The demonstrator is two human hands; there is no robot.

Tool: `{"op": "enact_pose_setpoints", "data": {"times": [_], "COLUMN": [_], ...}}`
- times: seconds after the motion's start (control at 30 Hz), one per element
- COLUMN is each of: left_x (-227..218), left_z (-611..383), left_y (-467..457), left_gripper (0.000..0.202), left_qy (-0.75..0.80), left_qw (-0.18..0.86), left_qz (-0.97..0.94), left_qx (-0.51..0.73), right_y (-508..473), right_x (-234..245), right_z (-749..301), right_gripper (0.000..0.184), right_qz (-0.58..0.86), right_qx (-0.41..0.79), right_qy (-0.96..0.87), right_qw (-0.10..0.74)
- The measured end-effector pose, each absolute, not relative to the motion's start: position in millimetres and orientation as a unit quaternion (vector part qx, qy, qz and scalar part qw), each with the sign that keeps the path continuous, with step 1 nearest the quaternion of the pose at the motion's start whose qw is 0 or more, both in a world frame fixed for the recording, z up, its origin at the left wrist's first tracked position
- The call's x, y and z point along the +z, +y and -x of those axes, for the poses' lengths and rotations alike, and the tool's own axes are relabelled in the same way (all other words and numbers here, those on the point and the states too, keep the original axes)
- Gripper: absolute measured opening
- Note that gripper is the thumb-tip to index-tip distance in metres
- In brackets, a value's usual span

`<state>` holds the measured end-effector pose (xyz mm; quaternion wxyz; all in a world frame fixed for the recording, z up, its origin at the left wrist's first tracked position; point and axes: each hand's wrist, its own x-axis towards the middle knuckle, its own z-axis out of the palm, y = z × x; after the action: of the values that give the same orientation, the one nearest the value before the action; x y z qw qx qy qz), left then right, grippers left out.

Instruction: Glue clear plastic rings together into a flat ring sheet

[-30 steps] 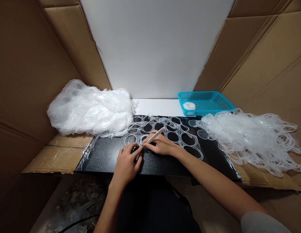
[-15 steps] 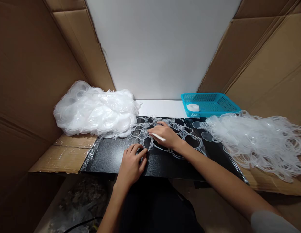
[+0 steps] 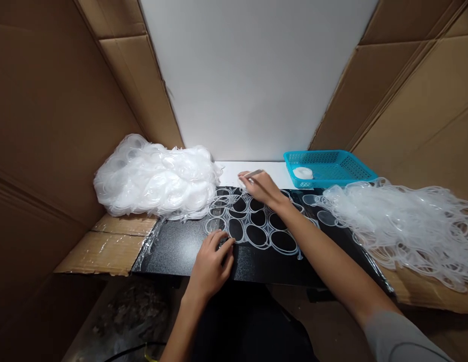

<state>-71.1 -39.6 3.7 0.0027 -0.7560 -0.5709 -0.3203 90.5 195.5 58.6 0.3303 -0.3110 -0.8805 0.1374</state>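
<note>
A thin clear plastic sheet of linked rings (image 3: 257, 235) lies spread on the black board (image 3: 169, 251). My right hand (image 3: 267, 191) is closed round a slim white pen-like stick (image 3: 252, 174) over the far edge of this sheet; the stick's tip is hidden by the fingers. At the sheet's near left edge rests my left hand (image 3: 211, 262), its fingers bent and apart, fingertips touching the rings or the board beside them. Nothing shows in its grasp.
A tall heap of clear plastic ring sheets (image 3: 158, 176) stands at the left. A looser pile (image 3: 400, 221) spreads at the right. Behind it sits a blue basket (image 3: 332, 175) with a small stack of white discs (image 3: 303, 173). Cardboard walls (image 3: 37, 125) flank the board.
My right hand has moved away from me with the stick, from the sheet's middle to its far edge. The sheet lies flatter and its rings show more clearly. My left hand stays near the sheet's edge.
</note>
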Motion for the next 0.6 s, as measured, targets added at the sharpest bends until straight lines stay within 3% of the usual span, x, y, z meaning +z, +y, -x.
{"op": "enact_pose_setpoints", "data": {"times": [0.13,0.27,0.6], "left_x": [-4,-10,-21], "left_z": [74,77,79], "left_y": [-47,-53,-52], "left_gripper": [0.024,0.023,0.024], "left_qy": [-0.593,-0.622,-0.662], "left_qw": [0.02,0.028,0.045], "left_qz": [0.708,0.687,0.644], "left_qx": [-0.383,-0.373,-0.38], "right_y": [145,110,100], "right_x": [46,21,7], "right_z": [-69,-55,-55], "right_gripper": [0.023,0.026,0.023], "right_qz": [0.166,0.149,0.228], "right_qx": [0.288,0.407,0.419], "right_qy": [-0.894,-0.861,-0.847], "right_qw": [0.299,0.267,0.233]}}
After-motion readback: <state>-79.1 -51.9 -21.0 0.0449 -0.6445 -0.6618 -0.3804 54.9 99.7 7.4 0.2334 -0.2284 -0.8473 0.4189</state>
